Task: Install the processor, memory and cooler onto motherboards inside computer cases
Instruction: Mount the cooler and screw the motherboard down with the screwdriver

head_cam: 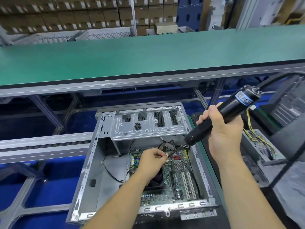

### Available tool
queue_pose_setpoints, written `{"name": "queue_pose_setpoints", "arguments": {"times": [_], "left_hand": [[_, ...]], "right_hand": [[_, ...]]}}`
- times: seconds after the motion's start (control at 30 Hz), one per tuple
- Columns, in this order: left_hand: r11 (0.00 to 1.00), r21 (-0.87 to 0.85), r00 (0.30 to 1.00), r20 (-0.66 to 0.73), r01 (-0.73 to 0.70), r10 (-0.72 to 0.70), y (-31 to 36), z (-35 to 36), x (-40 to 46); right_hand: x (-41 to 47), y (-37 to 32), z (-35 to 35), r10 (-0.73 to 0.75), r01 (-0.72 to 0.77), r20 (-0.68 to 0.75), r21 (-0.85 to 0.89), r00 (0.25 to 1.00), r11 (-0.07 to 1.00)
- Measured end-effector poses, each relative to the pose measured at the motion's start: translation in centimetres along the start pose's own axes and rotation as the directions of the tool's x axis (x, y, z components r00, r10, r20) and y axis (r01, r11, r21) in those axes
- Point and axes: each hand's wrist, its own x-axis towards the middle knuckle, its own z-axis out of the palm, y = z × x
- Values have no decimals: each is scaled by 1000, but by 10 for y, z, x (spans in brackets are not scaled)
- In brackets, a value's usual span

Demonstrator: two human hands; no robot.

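Green-matted counter stood behind an open computer case. Inside, the left hand pinched a screw at the bit tip over the motherboard, while the right hand gripped the electric screwdriver, angled down-left.

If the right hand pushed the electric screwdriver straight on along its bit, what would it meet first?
The right hand aims the electric screwdriver down-left; its bit tip already sits by the left hand's fingertips, so probably whatever they pinch, then the motherboard. Depth is unclear.
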Motion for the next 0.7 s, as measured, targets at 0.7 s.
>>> {"name": "queue_pose_setpoints", "arguments": {"times": [0.7], "left_hand": [[970, 230, 994, -63, -75, 91, -6, -5, 8]], "right_hand": [[6, -15, 20, -40, 40, -3, 81, 999, 996]]}}
